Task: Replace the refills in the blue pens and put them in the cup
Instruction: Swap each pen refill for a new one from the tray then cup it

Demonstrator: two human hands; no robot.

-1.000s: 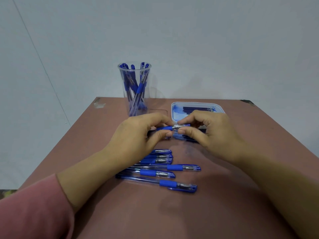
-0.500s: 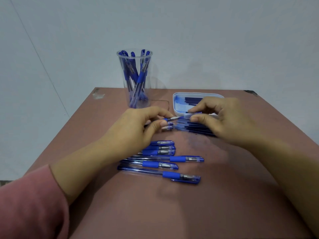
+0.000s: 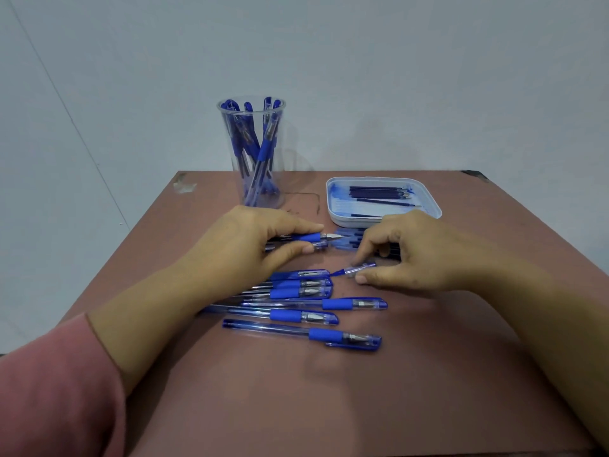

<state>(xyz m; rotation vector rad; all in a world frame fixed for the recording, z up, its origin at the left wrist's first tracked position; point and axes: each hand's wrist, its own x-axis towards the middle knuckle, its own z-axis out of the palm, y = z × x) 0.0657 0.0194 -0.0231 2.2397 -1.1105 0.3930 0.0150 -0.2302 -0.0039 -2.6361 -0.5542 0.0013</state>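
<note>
My left hand (image 3: 244, 245) grips an uncapped blue pen (image 3: 309, 237) by its blue grip, the metal tip pointing right. To its right, my right hand (image 3: 421, 255) pinches a small clear-blue pen cap (image 3: 357, 268) just above the table. Several capped blue pens (image 3: 342, 304) lie in a row in front of my hands. At the back left, a clear plastic cup (image 3: 227, 133) holds several blue pens. A white tray (image 3: 430, 201) at the back right holds dark blue refills (image 3: 375, 192).
More loose blue pen parts (image 3: 349, 240) lie between my hands and the tray, partly hidden by my right hand. The brown table (image 3: 428, 374) ends close behind the cup and tray, against a pale wall. A pink sleeve (image 3: 49, 400) covers my left forearm.
My right hand has come away from the pen's tip and moved toward me with the cap. My left hand keeps its grip on the pen, whose tip is now bare.
</note>
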